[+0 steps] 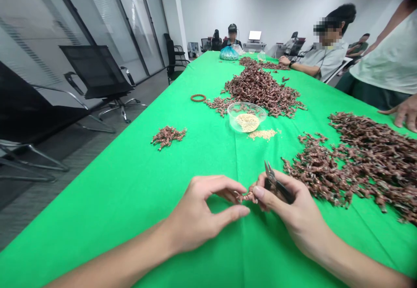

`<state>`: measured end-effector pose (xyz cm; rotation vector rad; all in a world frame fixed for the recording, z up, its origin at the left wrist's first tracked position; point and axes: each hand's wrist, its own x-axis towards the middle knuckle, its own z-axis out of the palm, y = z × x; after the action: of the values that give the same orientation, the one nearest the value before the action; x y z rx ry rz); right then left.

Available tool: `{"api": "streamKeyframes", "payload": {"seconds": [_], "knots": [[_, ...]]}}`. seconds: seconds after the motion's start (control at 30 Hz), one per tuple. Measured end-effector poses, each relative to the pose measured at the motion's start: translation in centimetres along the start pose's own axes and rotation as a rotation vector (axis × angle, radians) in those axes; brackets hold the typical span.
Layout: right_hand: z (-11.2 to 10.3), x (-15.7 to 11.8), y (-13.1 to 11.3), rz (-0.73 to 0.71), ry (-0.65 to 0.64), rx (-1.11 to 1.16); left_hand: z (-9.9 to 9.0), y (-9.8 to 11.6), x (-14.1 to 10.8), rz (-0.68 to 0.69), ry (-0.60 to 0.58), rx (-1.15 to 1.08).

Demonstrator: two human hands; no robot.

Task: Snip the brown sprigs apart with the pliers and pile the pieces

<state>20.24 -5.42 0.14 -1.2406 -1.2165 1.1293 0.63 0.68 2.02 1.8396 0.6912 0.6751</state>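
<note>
Room: an office-like room is seen, with a glass wall (107,18) and black mesh chairs (94,71) along one side.
Surface: a long table is covered by green cloth (137,231).
Left hand (202,218): it is held half-curled, not clenched; whether the twisted copper piece (244,196) is gripped by it cannot be told.
Right hand (286,210): small black-handled pliers (276,186) are grasped in it, tips pointing up.
Copper piece: it is held up between both hands, just above the cloth.
Nearby: a large spread of similar pieces (352,166) lies just beside the right hand.
Further: a bigger heap (260,90) and a clear bowl of pale grains (246,116) are placed up the table.
Others: a co-worker's hand (402,112) is rested on the cloth at the far right.
</note>
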Motion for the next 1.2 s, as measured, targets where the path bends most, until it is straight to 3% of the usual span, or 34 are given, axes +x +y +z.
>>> {"api": "streamKeyframes", "payload": {"seconds": [0.13, 0.33, 0.43, 0.77, 1.2], "knots": [[-0.3, -0.4, -0.2, -0.159, -0.008, -0.194, -0.3, 0.1, 0.0, 0.122, -0.006, 0.153], [-2.1, -0.5, 0.0, -0.605, 0.012, -0.703, -1.2, 0.0, 0.0, 0.129, 0.003, 0.218], [-2.5, -0.4, 0.1, -0.716, -0.026, -0.823, -1.5, -0.2, 0.2, 0.148, -0.028, 0.218], [-2.2, -0.4, 0.3, -0.853, -0.044, -0.932, -1.7, -1.0, 0.3, 0.305, -0.149, 0.193], [-2.4, -0.6, 0.4, -0.851, -0.118, -0.985, -1.9, -0.8, 0.3, 0.23, -0.297, 0.184]]}}
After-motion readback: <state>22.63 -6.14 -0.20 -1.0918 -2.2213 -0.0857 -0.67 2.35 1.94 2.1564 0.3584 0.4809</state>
